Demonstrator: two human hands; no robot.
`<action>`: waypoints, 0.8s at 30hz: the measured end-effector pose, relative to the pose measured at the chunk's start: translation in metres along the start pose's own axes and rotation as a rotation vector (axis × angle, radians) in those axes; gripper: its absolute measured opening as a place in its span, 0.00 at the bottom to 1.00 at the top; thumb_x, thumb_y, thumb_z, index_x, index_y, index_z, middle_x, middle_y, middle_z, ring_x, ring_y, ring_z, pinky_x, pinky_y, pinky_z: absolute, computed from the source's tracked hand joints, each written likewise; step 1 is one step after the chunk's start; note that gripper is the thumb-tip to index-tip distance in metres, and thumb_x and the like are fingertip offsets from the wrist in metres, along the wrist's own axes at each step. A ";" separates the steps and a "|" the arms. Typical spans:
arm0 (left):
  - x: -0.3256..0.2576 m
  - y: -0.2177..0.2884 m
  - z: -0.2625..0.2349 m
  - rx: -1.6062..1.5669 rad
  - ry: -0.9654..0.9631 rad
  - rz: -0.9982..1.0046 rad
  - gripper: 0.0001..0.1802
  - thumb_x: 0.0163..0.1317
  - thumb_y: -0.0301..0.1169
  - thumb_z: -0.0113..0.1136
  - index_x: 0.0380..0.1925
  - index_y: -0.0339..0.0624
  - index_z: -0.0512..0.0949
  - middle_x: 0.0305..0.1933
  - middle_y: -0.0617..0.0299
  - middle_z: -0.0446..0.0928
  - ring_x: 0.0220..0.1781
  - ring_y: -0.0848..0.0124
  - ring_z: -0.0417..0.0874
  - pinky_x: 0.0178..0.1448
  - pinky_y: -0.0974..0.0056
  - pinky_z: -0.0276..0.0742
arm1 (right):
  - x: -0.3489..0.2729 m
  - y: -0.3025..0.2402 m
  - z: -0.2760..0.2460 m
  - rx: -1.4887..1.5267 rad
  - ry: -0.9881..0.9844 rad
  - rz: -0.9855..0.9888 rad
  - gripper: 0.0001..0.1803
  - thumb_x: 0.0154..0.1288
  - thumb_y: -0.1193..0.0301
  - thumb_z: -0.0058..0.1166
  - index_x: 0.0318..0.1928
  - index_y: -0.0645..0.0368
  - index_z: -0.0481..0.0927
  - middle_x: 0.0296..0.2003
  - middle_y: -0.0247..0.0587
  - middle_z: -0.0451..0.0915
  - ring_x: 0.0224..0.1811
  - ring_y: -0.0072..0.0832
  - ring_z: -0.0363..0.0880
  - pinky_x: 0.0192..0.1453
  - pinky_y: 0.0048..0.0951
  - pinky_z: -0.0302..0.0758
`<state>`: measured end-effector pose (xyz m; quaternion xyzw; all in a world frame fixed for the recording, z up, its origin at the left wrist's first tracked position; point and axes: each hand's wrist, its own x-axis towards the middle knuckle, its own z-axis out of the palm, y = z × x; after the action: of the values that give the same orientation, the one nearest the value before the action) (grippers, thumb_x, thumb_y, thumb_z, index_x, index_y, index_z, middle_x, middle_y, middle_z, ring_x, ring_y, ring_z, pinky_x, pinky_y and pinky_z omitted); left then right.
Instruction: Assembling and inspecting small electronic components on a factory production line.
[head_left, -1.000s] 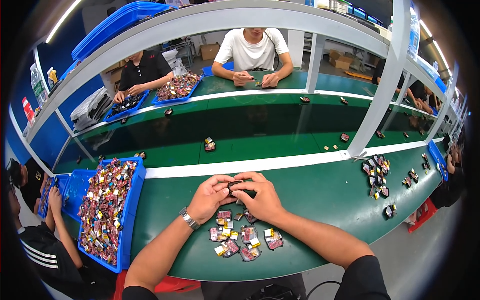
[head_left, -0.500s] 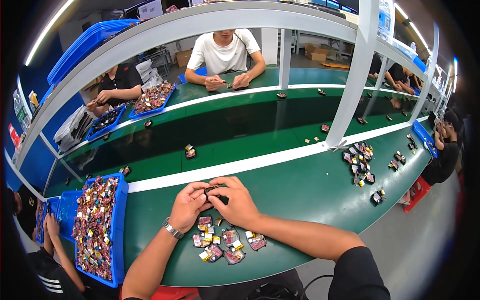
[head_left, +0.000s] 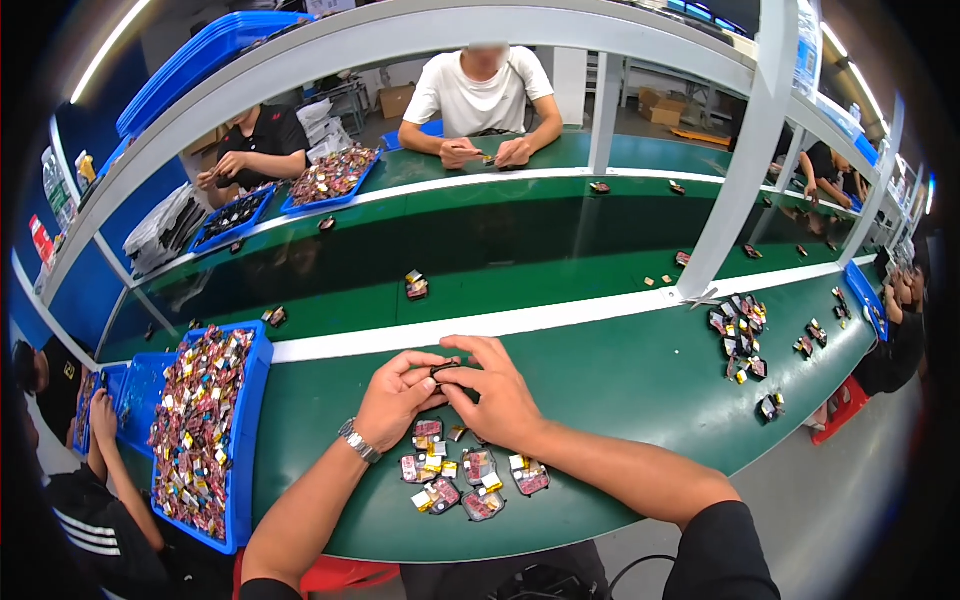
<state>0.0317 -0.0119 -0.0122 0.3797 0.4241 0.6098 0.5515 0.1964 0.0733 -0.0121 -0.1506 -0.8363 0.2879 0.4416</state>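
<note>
Holding small black part (head_left: pixel 445 364) pinched between left hand (head_left: pixel 390 402) and right hand (head_left: pixel 503 402), fingers closely curled, over bench (head_left: pixel 610 420), just beyond loose circuit modules (head_left: pixel 480 466). I judge it light, stiff, fairly fragile; I favour gentle fingertip hold at 2 opposite edges.

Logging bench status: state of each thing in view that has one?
Left hand, grip closed on dark part
Right hand, grip closed on same part
Dark part, held in both hands
Near units, grouped on green bench
Right units, clustered on bench
Near blue tray, heaped with small parts
Upper-left blue trays, stacked
Wristwatch, fastened
</note>
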 end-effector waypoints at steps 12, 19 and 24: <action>-0.001 -0.005 -0.001 0.050 0.027 0.056 0.15 0.71 0.18 0.48 0.56 0.34 0.71 0.58 0.50 0.77 0.59 0.67 0.80 0.63 0.62 0.80 | 0.010 -0.012 -0.006 -0.130 -0.013 -0.179 0.10 0.52 0.80 0.64 0.38 0.61 0.83 0.54 0.44 0.78 0.59 0.44 0.73 0.58 0.40 0.76; 0.000 -0.006 -0.004 -0.008 0.000 0.055 0.14 0.71 0.19 0.49 0.56 0.33 0.71 0.59 0.50 0.76 0.60 0.65 0.80 0.64 0.60 0.80 | 0.009 -0.006 -0.011 -0.147 0.014 -0.206 0.11 0.50 0.80 0.64 0.37 0.60 0.83 0.50 0.42 0.79 0.56 0.42 0.76 0.57 0.39 0.76; 0.001 -0.006 -0.004 -0.043 -0.014 0.054 0.15 0.71 0.21 0.51 0.56 0.33 0.71 0.58 0.50 0.77 0.59 0.65 0.80 0.64 0.60 0.80 | 0.008 -0.001 -0.006 -0.074 0.015 -0.183 0.10 0.51 0.79 0.63 0.37 0.62 0.83 0.49 0.42 0.79 0.55 0.42 0.75 0.56 0.39 0.76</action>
<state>0.0300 -0.0115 -0.0188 0.3833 0.3965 0.6306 0.5461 0.1975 0.0785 -0.0037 -0.0921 -0.8532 0.2141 0.4666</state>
